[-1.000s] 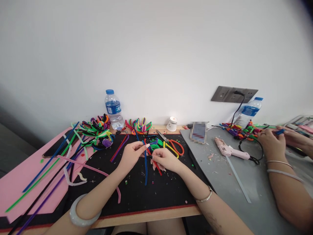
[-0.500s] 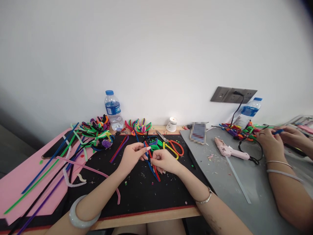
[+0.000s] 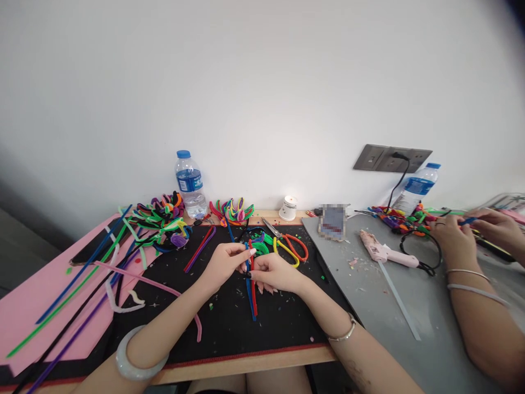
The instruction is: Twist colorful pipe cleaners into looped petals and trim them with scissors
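Observation:
Over the black mat (image 3: 172, 334), my left hand (image 3: 225, 264) pinches a red pipe cleaner (image 3: 254, 303) and a blue pipe cleaner (image 3: 249, 301) laid side by side. Facing it, my right hand (image 3: 274, 272) is closed on the same pair lower down. A short black piece (image 3: 248, 275) shows at its fingertips. The pair's lower ends hang free towards me. Just behind my fingers lies a bundle of green pipe cleaners (image 3: 261, 248), partly hidden. Scissors (image 3: 296, 247) with orange and yellow handles rest beside it, blades pointing to the wall.
Loose long pipe cleaners (image 3: 61, 301) lie across pink sheets (image 3: 24, 328) at left. A water bottle (image 3: 191, 186) and paper cup (image 3: 288, 208) stand by the wall. On the grey table rests a glue gun (image 3: 385, 254); a co-worker's hands (image 3: 453, 241) hold something blue.
The red and blue pair has swung from a slant to nearly upright, its lower ends shifting left and towards me. Both hands keep their grip with little movement.

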`<control>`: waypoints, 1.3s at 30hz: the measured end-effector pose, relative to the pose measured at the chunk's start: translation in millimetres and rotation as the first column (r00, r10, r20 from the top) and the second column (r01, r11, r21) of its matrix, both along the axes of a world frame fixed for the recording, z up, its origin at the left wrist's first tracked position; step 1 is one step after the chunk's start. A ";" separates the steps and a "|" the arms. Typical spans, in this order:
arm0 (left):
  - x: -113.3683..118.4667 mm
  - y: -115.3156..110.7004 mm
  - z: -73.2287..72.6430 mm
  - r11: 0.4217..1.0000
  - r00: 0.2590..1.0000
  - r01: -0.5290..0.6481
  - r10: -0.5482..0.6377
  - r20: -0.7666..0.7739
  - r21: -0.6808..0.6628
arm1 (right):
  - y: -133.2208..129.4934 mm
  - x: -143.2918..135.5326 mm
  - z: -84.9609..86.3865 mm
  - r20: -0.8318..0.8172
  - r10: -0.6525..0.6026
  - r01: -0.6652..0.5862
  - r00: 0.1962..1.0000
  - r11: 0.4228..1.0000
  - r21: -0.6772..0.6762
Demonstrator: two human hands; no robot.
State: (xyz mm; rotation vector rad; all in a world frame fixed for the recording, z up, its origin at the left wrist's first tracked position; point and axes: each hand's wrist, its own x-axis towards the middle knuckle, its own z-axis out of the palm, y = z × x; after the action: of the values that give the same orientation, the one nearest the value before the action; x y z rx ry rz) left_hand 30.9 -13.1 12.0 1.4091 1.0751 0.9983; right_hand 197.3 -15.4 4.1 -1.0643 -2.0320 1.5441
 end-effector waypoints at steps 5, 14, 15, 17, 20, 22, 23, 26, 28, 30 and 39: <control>-2.5 -2.6 1.7 0.992 0.992 0.125 -0.125 -0.027 -0.001 | 3.1 3.4 8.2 -0.109 -0.187 0.209 0.976 0.945 0.252; -1.5 -10.3 6.3 0.928 0.927 0.347 -0.361 -0.098 -0.139 | 1.7 4.7 15.7 -0.101 -0.131 0.157 0.986 0.936 0.314; -1.8 -9.9 6.2 0.926 0.925 0.350 -0.365 -0.102 -0.139 | 1.7 4.6 15.4 -0.104 -0.131 0.157 0.986 0.942 0.297; -2.6 -8.5 6.0 0.924 0.921 0.358 -0.373 -0.113 -0.133 | 2.3 4.5 14.2 -0.122 -0.131 0.157 0.984 0.959 0.237; -4.0 -6.5 6.3 0.922 0.916 0.364 -0.380 -0.128 -0.129 | 3.6 3.3 10.8 -0.193 -0.126 0.149 0.973 0.983 0.108; -4.9 -5.5 6.8 0.921 0.915 0.368 -0.383 -0.126 -0.129 | 4.2 1.7 7.9 -0.261 -0.133 0.141 0.956 0.990 0.013; -5.4 -5.2 6.9 0.920 0.914 0.370 -0.385 -0.125 -0.130 | 4.5 0.9 6.6 -0.293 -0.138 0.135 0.946 0.990 -0.030; -6.8 -4.7 6.6 0.918 0.913 0.375 -0.390 -0.120 -0.130 | 5.1 -0.4 4.4 -0.346 -0.147 0.117 0.927 0.987 -0.105; -7.4 -4.6 5.6 0.919 0.913 0.375 -0.389 -0.125 -0.125 | 5.6 0.4 4.9 -0.327 -0.140 0.127 0.934 0.990 -0.063; -7.5 -4.7 4.4 0.921 0.912 0.371 -0.386 -0.143 -0.119 | 5.8 2.0 6.8 -0.266 -0.125 0.142 0.956 0.989 0.047; -2.2 -8.4 2.7 0.919 0.886 0.364 -0.391 -0.247 -0.151 | 1.1 -0.6 11.3 -0.010 -0.094 0.091 0.996 0.929 0.358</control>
State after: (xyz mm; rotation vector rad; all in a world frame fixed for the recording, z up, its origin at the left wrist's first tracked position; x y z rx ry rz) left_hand 28.8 -21.6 14.6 1.6275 0.9774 0.4692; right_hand 196.8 -14.3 15.4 -1.0029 -2.1277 1.0669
